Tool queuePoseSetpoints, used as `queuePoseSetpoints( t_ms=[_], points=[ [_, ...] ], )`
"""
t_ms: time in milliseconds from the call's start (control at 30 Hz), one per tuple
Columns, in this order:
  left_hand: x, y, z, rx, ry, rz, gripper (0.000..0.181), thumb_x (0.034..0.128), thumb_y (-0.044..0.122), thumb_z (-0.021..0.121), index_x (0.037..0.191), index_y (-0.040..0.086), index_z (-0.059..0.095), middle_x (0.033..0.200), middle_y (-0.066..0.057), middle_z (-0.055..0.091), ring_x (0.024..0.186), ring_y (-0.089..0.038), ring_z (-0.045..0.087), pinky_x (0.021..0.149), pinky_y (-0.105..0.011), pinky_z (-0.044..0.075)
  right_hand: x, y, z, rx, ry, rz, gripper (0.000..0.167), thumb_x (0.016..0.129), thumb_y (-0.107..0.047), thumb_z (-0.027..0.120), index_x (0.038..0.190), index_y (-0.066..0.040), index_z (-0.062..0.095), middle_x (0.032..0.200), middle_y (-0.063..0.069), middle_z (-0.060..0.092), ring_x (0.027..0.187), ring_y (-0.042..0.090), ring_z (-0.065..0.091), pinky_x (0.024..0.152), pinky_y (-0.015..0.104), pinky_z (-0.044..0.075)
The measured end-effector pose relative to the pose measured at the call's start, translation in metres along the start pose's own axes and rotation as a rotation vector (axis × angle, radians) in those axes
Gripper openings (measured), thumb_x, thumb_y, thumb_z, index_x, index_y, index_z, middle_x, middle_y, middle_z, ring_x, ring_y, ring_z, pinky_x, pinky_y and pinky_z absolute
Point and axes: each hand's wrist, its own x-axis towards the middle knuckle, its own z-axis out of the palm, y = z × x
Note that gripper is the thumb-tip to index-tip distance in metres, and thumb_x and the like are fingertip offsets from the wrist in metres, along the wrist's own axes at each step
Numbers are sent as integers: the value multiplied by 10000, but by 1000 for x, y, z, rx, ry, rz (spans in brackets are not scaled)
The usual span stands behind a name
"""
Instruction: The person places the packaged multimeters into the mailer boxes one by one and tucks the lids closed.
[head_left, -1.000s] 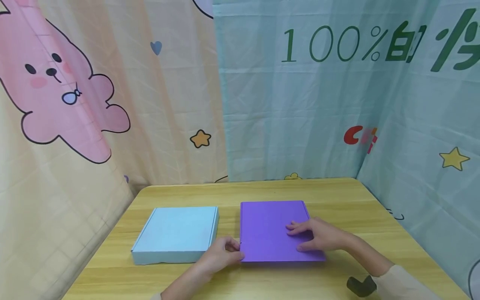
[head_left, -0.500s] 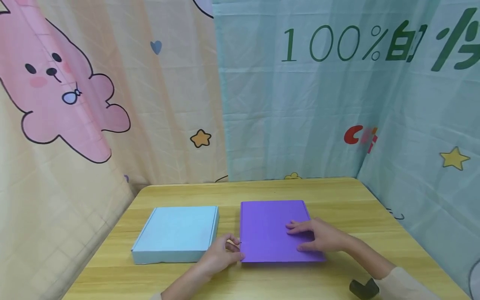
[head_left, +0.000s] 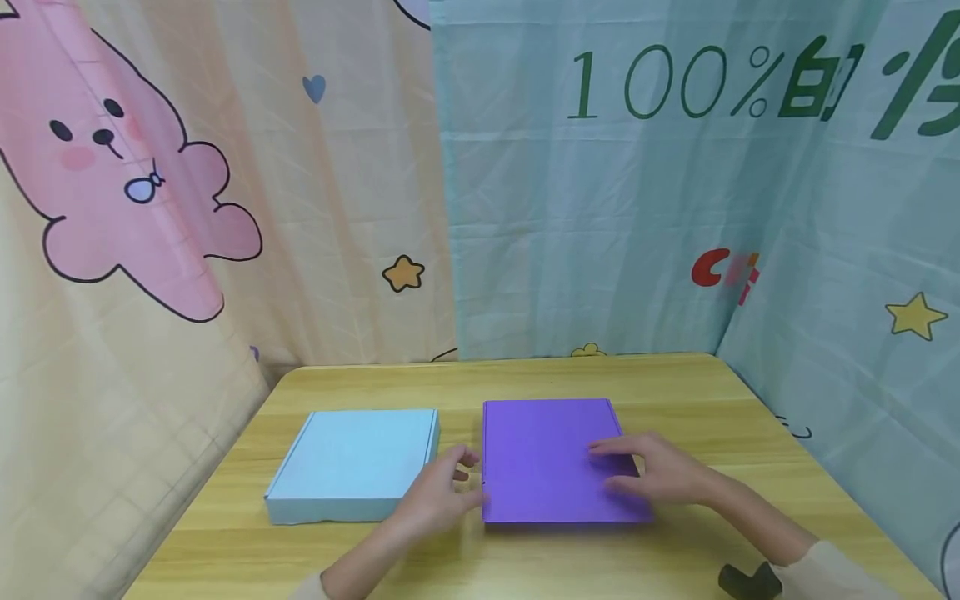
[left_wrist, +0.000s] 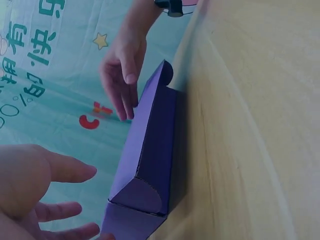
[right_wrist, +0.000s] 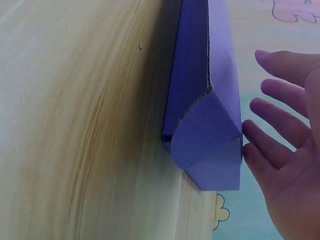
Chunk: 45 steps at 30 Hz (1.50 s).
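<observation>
A purple cardboard box (head_left: 547, 462) lies on the table between my hands, its lid lowered over it. Along the near side the lid's rounded ear flap (left_wrist: 137, 194) sticks out of the box, as the left wrist view shows. My left hand (head_left: 437, 493) hovers beside the box's left edge, fingers loosely bent and holding nothing. Over the lid's right side is my right hand (head_left: 667, 472), fingers spread and relaxed; in the right wrist view its lower fingertips (right_wrist: 248, 150) are close to the box's side, and I cannot tell if they touch.
A light blue flat box (head_left: 356, 462), closed, sits left of the purple one, close to my left forearm. The wooden table (head_left: 540, 567) backs onto printed curtains (head_left: 540, 208). A dark strap piece (head_left: 750, 581) is at my right sleeve.
My left hand has let go of the purple box's front left corner and moved slightly away. My right hand has lifted and shifted right. The box has stayed put.
</observation>
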Motion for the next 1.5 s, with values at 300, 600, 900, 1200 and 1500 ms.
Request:
queuePoseSetpoints(
  t_ms=[300, 600, 900, 1200, 1500],
  points=[
    [22, 18, -7, 257, 20, 334, 279, 940, 144, 749, 1197, 59, 683, 1214, -20, 651, 1143, -272, 622, 945, -427, 542, -27, 4, -10, 21, 114, 53, 361, 955, -229, 779, 1245, -19, 729, 1226, 70, 730, 1123, 164, 673, 861, 404, 600],
    [37, 26, 2, 602, -156, 467, 386, 956, 216, 767, 1307, 85, 675, 1398, -31, 608, 1321, -200, 547, 1119, -338, 422, -54, 3, -9, 237, 20, 410, 395, 1002, -283, 713, 1235, 36, 715, 1189, 159, 717, 989, 222, 712, 812, 301, 589],
    [36, 17, 8, 645, -301, 442, 438, 965, 228, 761, 1358, 60, 664, 1464, -65, 577, 1366, -210, 517, 1147, -336, 382, -59, -1, 10, 521, -23, 631, 500, 1042, -292, 649, 1239, 168, 639, 1132, 193, 720, 979, 276, 697, 802, 373, 614],
    [42, 19, 7, 592, -315, 431, 412, 923, 181, 808, 1298, 42, 705, 1418, -72, 616, 1336, -218, 546, 1135, -333, 400, -57, 4, 16, 569, -7, 642, 515, 1056, -281, 623, 1208, 211, 624, 1055, 162, 732, 948, 273, 688, 804, 400, 611],
    [46, 17, 6, 537, -306, 405, 403, 890, 159, 837, 1263, 51, 730, 1392, -50, 636, 1324, -223, 554, 1130, -344, 408, -56, 1, 13, 732, -34, 711, 381, 1038, -220, 640, 1112, 152, 679, 957, 86, 725, 892, 217, 677, 791, 349, 594]
  ],
)
